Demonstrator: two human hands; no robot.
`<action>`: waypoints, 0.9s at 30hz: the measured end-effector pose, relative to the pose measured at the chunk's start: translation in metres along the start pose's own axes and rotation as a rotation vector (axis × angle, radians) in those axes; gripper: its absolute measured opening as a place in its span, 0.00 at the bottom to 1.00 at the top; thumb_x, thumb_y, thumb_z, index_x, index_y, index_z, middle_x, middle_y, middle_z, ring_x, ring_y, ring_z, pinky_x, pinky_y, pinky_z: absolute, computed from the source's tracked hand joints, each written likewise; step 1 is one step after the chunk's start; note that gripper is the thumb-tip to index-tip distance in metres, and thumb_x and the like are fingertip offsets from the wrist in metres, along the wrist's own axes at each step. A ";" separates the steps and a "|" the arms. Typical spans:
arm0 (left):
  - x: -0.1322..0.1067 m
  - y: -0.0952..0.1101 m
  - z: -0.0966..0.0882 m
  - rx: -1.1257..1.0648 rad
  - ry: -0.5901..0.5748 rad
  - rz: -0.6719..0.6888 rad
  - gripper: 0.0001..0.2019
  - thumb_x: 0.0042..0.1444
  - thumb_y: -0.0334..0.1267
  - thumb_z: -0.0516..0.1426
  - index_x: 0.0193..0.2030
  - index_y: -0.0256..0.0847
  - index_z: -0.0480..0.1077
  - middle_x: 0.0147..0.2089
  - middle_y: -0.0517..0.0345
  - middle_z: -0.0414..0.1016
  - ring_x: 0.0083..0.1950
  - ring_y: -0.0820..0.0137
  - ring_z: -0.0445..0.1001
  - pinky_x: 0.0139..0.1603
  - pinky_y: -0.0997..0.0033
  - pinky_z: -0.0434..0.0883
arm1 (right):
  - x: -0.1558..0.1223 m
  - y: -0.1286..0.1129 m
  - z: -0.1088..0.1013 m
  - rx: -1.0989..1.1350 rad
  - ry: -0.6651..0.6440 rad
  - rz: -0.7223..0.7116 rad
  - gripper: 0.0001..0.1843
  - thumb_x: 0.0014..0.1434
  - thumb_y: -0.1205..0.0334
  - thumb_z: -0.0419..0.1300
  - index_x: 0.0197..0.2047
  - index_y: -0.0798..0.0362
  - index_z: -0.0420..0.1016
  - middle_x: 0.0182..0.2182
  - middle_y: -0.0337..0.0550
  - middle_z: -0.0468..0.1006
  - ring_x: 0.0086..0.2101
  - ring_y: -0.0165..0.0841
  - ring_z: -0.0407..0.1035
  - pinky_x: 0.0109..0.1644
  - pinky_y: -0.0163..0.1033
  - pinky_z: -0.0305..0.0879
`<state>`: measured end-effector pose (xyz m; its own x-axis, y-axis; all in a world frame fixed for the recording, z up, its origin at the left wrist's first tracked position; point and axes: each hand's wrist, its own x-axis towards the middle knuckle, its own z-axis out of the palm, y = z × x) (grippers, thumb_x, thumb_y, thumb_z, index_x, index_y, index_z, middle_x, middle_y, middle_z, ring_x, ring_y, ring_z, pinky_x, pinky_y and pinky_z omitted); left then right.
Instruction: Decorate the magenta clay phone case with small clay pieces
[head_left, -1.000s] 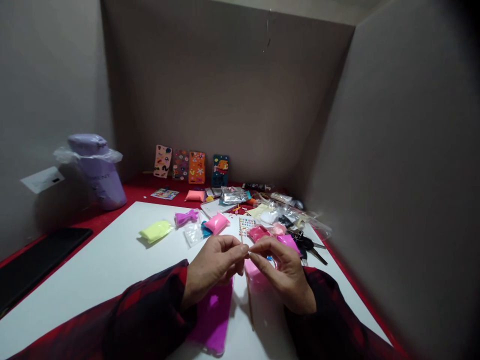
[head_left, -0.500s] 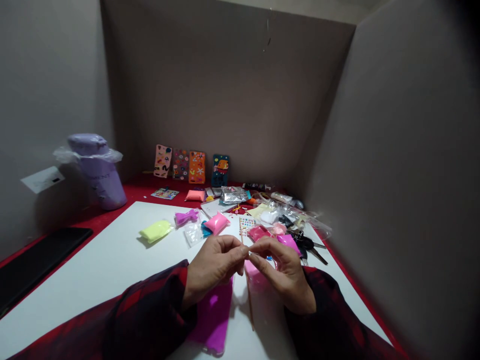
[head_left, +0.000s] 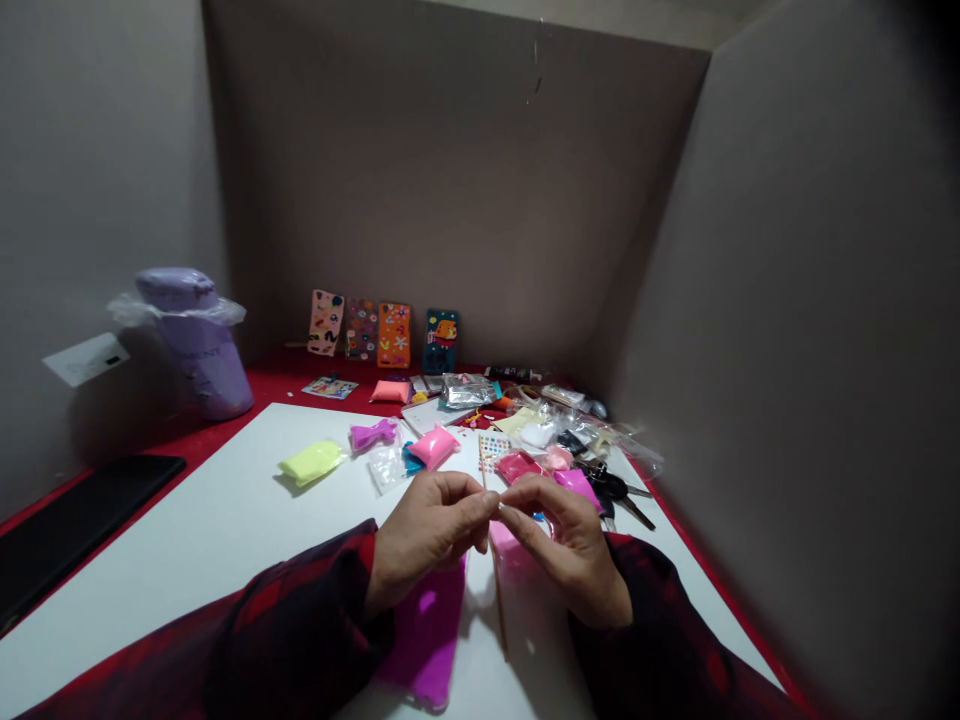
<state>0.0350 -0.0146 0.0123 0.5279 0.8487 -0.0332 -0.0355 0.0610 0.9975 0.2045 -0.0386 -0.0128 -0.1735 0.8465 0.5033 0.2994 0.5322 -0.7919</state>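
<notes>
My left hand (head_left: 427, 535) and my right hand (head_left: 566, 545) meet fingertip to fingertip above the white board (head_left: 225, 520). Both are pinched shut on a tiny piece between them that is too small to name. Under my hands lies a magenta phone case (head_left: 427, 640) and a pale pink sheet (head_left: 510, 545). A thin wooden stick (head_left: 499, 600) lies on the board between my wrists. Both sleeves are dark red.
Clay packets sit beyond my hands: yellow (head_left: 311, 462), purple (head_left: 373, 434), pink (head_left: 433, 446). Scissors (head_left: 619, 492) and plastic bags clutter the right. Decorated phone cases (head_left: 394, 335) lean on the back wall. A lilac container (head_left: 196, 340) stands at the left, a black slab (head_left: 75, 520) beside the board.
</notes>
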 end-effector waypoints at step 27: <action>0.000 -0.001 0.000 -0.100 0.011 -0.072 0.16 0.48 0.47 0.62 0.25 0.35 0.65 0.16 0.65 0.65 0.15 0.83 0.53 0.16 0.80 0.47 | 0.000 -0.002 0.001 -0.022 0.019 -0.030 0.05 0.58 0.60 0.59 0.35 0.53 0.74 0.28 0.40 0.75 0.29 0.31 0.68 0.32 0.37 0.65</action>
<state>0.0350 -0.0149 0.0109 0.5231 0.8457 -0.1056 -0.0825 0.1736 0.9814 0.2027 -0.0394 -0.0121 -0.1648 0.8294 0.5339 0.3144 0.5572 -0.7686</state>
